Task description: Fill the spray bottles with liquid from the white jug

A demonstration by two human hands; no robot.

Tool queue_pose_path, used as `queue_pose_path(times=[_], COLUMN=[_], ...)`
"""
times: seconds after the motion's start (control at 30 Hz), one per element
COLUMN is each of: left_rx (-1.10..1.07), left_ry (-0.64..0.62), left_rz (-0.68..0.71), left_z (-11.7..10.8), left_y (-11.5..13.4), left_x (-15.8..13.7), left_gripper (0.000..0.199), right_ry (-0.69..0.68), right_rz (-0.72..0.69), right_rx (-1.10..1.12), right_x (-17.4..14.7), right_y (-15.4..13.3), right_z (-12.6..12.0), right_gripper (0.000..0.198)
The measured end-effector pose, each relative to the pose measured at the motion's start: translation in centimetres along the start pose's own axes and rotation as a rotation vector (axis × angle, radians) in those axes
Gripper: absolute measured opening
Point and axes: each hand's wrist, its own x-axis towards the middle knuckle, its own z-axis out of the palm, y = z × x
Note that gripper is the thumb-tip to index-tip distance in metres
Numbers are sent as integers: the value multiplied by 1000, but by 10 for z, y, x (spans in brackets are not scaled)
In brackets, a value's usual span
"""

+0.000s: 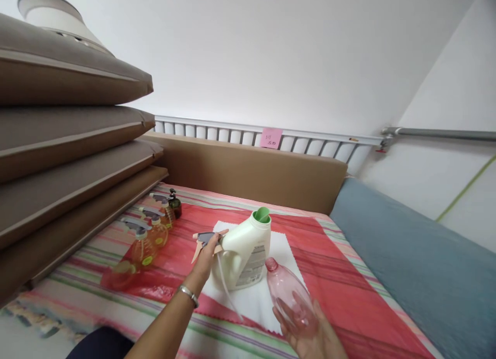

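a: what's in the left hand (207, 256)?
b: you grip a spray head (204, 238) there, its thin tube (223, 282) hanging in front of the jug (236, 250).
a: and the right hand (308, 332)?
b: you hold a clear pink bottle (284, 286), your fingers around its lower part, its neck tilted toward the jug.
a: where's the jug?
b: it stands between your hands on a white cloth (258, 303), with a green spout (262, 215) on top. spray bottles (142, 249) stand well off to your left.

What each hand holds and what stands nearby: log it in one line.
left hand: spray head, tube hanging | right hand: pink bottle, mouth uncovered | nearby: pale jug on white mat
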Motion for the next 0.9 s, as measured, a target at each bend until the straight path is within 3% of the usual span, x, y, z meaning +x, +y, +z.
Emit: queue_pose_path(times=[0.17, 0.37, 0.53, 0.7, 0.9], left_rx=[-6, -17, 60, 119, 93], left_ry=[147, 248, 236, 220, 192], left_rz=[98, 272, 375, 370, 339], left_z=[-18, -30, -17, -4, 32], left_y=[15, 62, 81, 88, 77], left_x=[3, 1, -12, -28, -65], left_gripper=[47, 48, 48, 46, 38], right_ry=[-3, 36, 14, 13, -3], right_rz=[18, 81, 57, 52, 47], right_rx=[-66, -99, -82, -52, -33], right_x=[-11, -15, -17, -21, -19], right_y=[13, 34, 44, 45, 63], right_z=[-7, -17, -10, -7, 16], right_gripper=[38, 42, 45, 53, 65])
